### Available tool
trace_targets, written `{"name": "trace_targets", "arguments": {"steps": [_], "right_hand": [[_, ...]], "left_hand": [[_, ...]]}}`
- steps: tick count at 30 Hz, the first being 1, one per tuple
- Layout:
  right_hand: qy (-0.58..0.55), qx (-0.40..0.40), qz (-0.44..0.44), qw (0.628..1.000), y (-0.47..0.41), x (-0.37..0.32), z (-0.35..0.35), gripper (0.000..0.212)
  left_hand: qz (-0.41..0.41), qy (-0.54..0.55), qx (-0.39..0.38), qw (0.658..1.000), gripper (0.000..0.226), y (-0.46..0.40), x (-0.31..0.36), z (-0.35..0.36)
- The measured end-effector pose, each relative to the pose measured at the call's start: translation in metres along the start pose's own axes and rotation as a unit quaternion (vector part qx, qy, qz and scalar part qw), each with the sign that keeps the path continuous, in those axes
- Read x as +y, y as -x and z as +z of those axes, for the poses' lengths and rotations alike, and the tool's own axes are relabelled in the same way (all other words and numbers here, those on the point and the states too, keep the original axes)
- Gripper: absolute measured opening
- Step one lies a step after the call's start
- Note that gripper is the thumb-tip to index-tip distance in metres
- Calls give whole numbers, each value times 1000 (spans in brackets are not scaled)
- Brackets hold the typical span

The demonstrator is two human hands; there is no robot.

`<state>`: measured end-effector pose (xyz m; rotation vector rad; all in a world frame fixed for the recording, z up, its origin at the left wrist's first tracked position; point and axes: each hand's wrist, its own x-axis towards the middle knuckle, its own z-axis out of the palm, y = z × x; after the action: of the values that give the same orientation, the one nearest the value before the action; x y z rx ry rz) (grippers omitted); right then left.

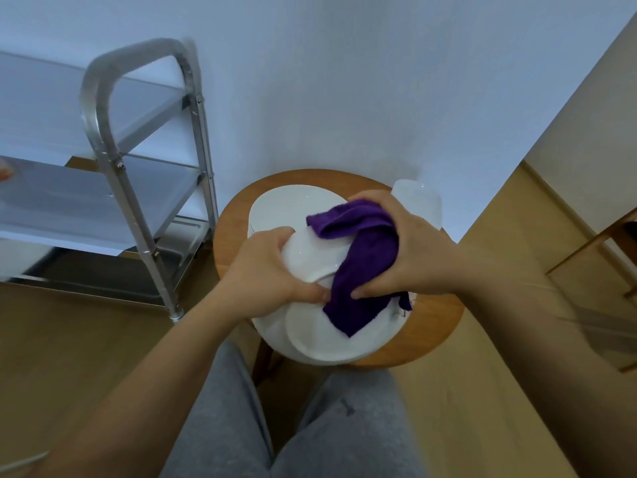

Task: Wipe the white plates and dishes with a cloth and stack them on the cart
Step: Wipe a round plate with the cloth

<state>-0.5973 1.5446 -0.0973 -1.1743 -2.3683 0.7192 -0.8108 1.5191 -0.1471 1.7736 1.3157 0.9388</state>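
Observation:
My left hand (272, 267) grips the left rim of a small white plate (312, 257), held above the round wooden table (434, 326). My right hand (396, 246) presses a purple cloth (362, 267) against the plate's right side; the cloth hangs down over the dishes below. Under the hands lie more white plates (320, 336) at the near edge and a larger white plate (289, 205) at the back. A white dish (418, 200) stands at the table's far right. The steel cart (113, 188) stands to the left, its shelves bare where visible.
A white wall runs behind the table and cart. Wooden floor surrounds them. My grey-trousered knees (293, 426) sit just in front of the table. A wooden furniture frame (599, 243) is at the right edge.

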Motion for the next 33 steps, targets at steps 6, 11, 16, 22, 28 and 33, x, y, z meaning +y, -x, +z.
{"name": "trace_targets", "arguments": {"steps": [6,11,16,22,28,33], "right_hand": [[-99,91,-9,991,7,4,-3,86],[-320,281,45,904,17,15,19,84],[-449,416,94,785,14,12,74,94],[-537,453,131,700,5,16,75,81],[-495,285,171,803,16,42,28,84],[-454,284,195,822,12,41,29,95]], "left_hand": [[-16,59,58,996,60,4,11,-11],[-50,294,144,943,80,0,9,-12],[-81,458,227,856,72,-1,8,14],[-87,489,203,844,67,8,8,36],[-178,531,-71,825,59,-15,-11,-16],[-149,622,-61,767,85,-17,-10,-3]]}}
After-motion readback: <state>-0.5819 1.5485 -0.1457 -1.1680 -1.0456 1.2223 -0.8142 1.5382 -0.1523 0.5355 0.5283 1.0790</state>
